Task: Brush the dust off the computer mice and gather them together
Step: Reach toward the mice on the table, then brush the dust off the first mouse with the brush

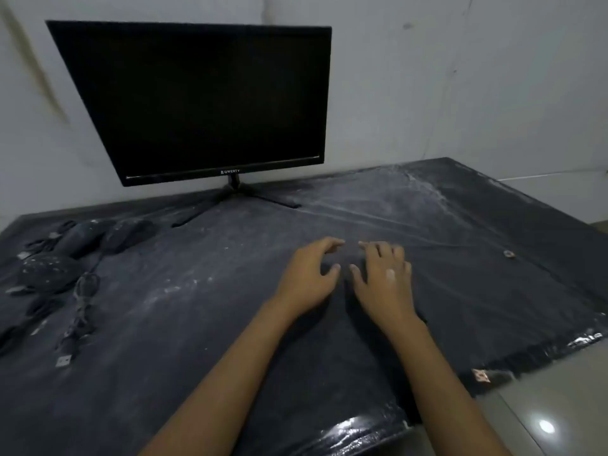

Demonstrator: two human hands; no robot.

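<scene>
Three black computer mice lie grouped at the far left of the dark table: a dust-speckled mouse [49,271], a second mouse [82,236] behind it and a third mouse [128,233] to their right. Their cables trail toward me, ending in a USB plug [64,360]. My left hand [307,279] and my right hand [386,279] rest side by side near the table's middle, fingers spread and slightly curled, well to the right of the mice. I see nothing held in either hand. No brush is in view.
A black monitor [197,100] on a thin stand is at the back left against the wall. The table [197,324] is wrapped in dusty plastic film. A small object [509,254] lies to the right. The table's right edge drops to a tiled floor [543,406].
</scene>
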